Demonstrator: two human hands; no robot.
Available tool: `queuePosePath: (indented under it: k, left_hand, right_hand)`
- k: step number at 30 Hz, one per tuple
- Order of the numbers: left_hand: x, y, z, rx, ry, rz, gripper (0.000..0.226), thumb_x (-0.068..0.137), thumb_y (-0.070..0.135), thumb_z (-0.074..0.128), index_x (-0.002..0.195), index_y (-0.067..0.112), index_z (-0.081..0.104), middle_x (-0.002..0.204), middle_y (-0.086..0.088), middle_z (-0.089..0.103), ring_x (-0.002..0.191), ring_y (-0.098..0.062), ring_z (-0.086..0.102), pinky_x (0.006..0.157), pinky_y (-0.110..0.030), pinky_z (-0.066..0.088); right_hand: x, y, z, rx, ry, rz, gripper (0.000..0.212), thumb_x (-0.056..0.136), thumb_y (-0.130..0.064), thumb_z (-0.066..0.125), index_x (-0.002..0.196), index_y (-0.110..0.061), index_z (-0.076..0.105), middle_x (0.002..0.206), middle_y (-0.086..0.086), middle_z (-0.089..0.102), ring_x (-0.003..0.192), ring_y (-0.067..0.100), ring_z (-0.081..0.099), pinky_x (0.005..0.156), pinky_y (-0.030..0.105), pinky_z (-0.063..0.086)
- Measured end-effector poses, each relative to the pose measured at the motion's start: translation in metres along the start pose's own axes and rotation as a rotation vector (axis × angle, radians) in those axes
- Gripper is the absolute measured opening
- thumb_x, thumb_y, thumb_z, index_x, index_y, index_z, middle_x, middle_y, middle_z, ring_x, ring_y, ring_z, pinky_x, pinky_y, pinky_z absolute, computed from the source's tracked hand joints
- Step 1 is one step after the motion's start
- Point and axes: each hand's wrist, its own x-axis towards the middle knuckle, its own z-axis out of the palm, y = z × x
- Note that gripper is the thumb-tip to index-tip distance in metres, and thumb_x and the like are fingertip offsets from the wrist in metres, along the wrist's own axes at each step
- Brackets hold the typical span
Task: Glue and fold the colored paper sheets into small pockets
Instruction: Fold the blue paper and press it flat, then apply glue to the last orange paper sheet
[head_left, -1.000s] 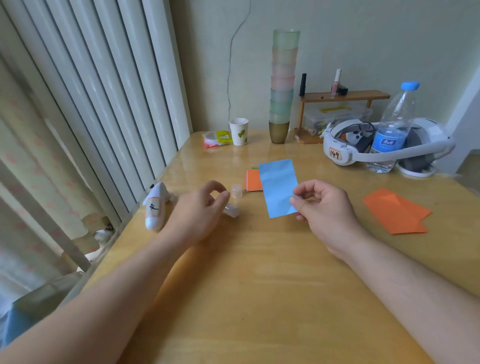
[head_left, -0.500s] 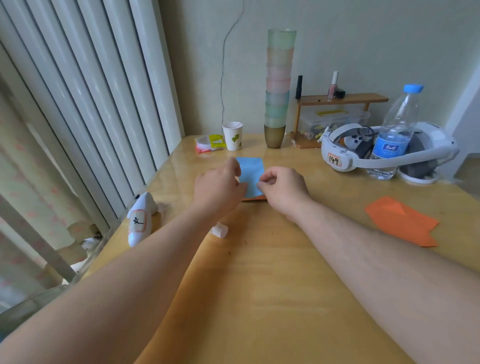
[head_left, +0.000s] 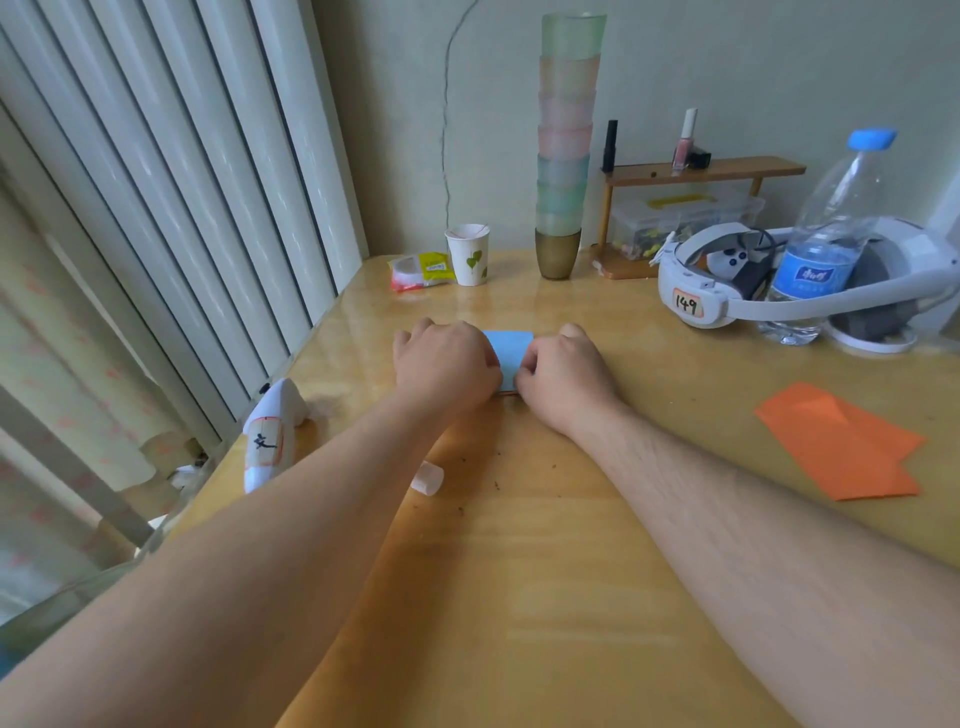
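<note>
Fingers of the left hand (head_left: 447, 364) and right hand (head_left: 563, 371) curl onto the blue paper (head_left: 511, 349), pinching its sides; pressing evenly should keep edges aligned.

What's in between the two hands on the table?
Head view: a blue paper lies between the left hand and right hand, both holding its edges.

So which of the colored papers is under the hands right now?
The blue paper, between the left hand and right hand. The orange paper lies untouched, far right.
</note>
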Motion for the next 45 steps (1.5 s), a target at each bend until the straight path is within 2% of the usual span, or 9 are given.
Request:
queuePosePath:
  k: [6,11,15,18,24,29,36,39,45]
  left_hand:
    - [-0.038,-0.016,-0.015,-0.314,0.223,0.253,0.012,0.093,0.036,0.062,0.094,0.037,0.075,0.085,0.02,0.067,0.095,-0.014,0.051,0.086,-0.04,0.044]
    - [-0.102,-0.038,-0.053,-0.504,0.21,0.147,0.015,0.1,0.031,0.059,0.096,0.03,0.073,0.077,0.013,0.067,0.077,-0.007,0.059,0.069,-0.034,0.051]
    - [-0.149,-0.047,-0.069,-0.139,0.05,0.01,0.024,0.097,0.045,0.048,0.091,0.033,0.068,0.062,0.007,0.063,0.069,-0.013,0.061,0.055,-0.03,0.047]
    - [-0.177,-0.049,-0.069,0.148,-0.064,-0.05,0.024,0.097,0.051,0.05,0.102,0.033,0.065,0.082,0.008,0.061,0.083,-0.019,0.063,0.055,-0.028,0.043]
    - [-0.18,-0.037,-0.062,0.089,-0.116,-0.075,0.018,0.09,0.032,0.057,0.097,0.031,0.073,0.095,0.007,0.065,0.088,-0.017,0.062,0.06,-0.028,0.044]
    - [-0.164,0.0,-0.058,-0.502,-0.126,-0.157,0.018,0.09,0.031,0.061,0.083,0.03,0.078,0.073,0.007,0.072,0.071,-0.014,0.07,0.067,-0.03,0.059]
    - [-0.135,0.002,-0.055,-1.866,-0.34,-0.595,0.048,0.102,-0.003,0.05,0.142,0.023,0.049,0.129,-0.028,0.062,0.092,-0.032,0.074,0.09,-0.041,0.062]
    - [-0.13,-0.004,-0.05,-1.905,-0.434,-0.514,0.07,0.1,-0.013,0.047,0.157,0.026,0.033,0.134,-0.03,0.06,0.112,-0.036,0.072,0.092,-0.041,0.061]
    - [-0.107,0.005,-0.041,-1.454,-0.398,-0.224,0.039,0.097,-0.009,0.06,0.131,0.009,0.061,0.127,-0.017,0.064,0.114,-0.022,0.072,0.104,-0.043,0.055]
  right_hand:
    - [-0.006,-0.003,-0.002,-0.07,-0.004,-0.046,0.02,0.101,-0.019,0.053,0.098,-0.014,0.072,0.108,0.003,0.051,0.091,0.026,0.059,0.078,0.031,0.048]
    - [-0.027,-0.008,-0.014,0.106,0.06,-0.051,0.026,0.099,-0.022,0.054,0.12,-0.019,0.069,0.117,0.0,0.048,0.093,0.024,0.056,0.085,0.035,0.051]
    - [-0.062,-0.007,-0.023,0.125,0.052,-0.156,0.021,0.095,-0.02,0.061,0.114,-0.023,0.07,0.109,-0.007,0.043,0.088,0.021,0.05,0.077,0.032,0.044]
    - [-0.084,-0.002,-0.033,0.13,0.044,-0.163,0.015,0.094,-0.024,0.063,0.106,-0.026,0.071,0.105,-0.007,0.045,0.088,0.02,0.053,0.077,0.033,0.047]
    - [-0.111,0.013,-0.053,0.118,0.015,-0.118,0.01,0.092,-0.025,0.064,0.1,-0.029,0.07,0.094,-0.011,0.045,0.077,0.013,0.053,0.075,0.031,0.047]
    - [-0.121,0.022,-0.062,0.151,-0.016,-0.123,0.01,0.092,-0.021,0.066,0.096,-0.029,0.07,0.092,-0.009,0.05,0.08,0.018,0.057,0.071,0.028,0.041]
    - [-0.113,0.043,-0.073,0.26,-0.041,-0.091,0.023,0.091,-0.014,0.065,0.086,-0.037,0.067,0.094,-0.003,0.058,0.08,0.009,0.056,0.061,0.011,0.042]
    - [-0.107,0.048,-0.074,0.298,-0.058,-0.041,0.019,0.091,-0.015,0.065,0.088,-0.034,0.069,0.093,-0.005,0.058,0.077,0.009,0.055,0.056,0.012,0.042]
    - [-0.098,0.023,-0.063,0.483,-0.115,-0.015,0.01,0.094,-0.033,0.07,0.1,-0.029,0.076,0.085,-0.011,0.067,0.078,0.007,0.06,0.07,0.023,0.049]
